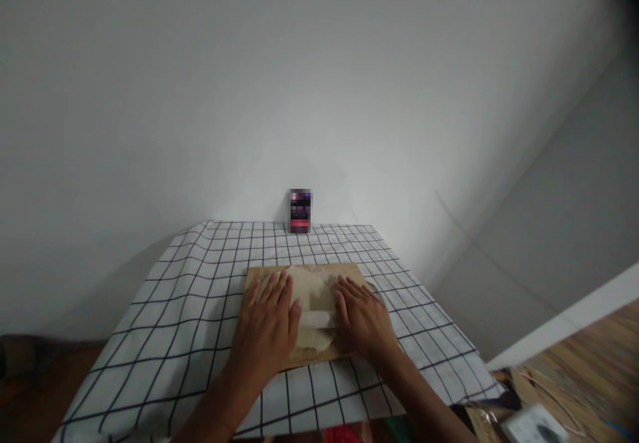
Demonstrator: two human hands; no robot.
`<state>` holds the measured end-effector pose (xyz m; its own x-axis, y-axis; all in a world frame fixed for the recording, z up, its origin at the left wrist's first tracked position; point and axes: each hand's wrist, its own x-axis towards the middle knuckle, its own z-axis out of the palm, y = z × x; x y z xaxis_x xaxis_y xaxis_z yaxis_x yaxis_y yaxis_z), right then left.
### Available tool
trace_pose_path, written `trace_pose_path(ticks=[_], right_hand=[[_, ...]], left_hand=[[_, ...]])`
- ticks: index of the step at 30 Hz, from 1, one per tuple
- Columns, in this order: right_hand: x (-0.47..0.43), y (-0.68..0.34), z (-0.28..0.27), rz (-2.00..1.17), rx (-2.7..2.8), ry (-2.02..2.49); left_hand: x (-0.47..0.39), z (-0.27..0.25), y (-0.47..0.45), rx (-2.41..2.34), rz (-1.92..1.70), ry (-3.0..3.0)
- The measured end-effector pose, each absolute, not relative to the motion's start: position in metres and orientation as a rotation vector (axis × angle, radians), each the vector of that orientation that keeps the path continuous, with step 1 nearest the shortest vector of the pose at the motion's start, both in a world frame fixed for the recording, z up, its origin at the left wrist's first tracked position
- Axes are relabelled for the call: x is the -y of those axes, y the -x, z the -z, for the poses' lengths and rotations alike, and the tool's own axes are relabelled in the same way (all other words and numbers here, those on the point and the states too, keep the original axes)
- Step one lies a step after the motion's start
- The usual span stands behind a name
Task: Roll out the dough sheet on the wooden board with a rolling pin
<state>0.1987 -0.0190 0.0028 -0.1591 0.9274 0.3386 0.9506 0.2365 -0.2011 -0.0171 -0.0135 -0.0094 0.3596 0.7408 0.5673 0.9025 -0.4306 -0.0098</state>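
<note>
A wooden board [252, 275] lies on the table, with a flat, pale sheet of dough [314, 282] spread over it. Across the dough rests a light-coloured rolling pin [319, 320]; its ends are hidden under my hands. My left hand [272, 316] lies palm down over the pin's left end, fingers stretched forward. Over the right end, my right hand [363, 313] is laid flat in the same way, fingers pointing forward and to the left. Neither hand has its fingers wrapped round the pin.
A white tablecloth with black grid lines [200, 283] covers the table. At its far edge a dark, blurred-out package [299, 211] stands against the white wall [299, 97]. At lower right, beside the table, are a white device [534, 424] and a pale cable [554, 396].
</note>
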Motion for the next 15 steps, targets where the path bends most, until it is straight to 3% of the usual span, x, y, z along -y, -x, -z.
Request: trace_pose_path(ticks=[10,15], right_hand=[[0.071,-0.205,0.016,0.198,2.178,1.600],[0.028,-0.201,0.002,0.057,2.132,1.652]], left_hand=[[0.063,0.026,0.030,1.167,0.785,2.280],[0.023,0.016,0.017,1.325,0.791,2.319]])
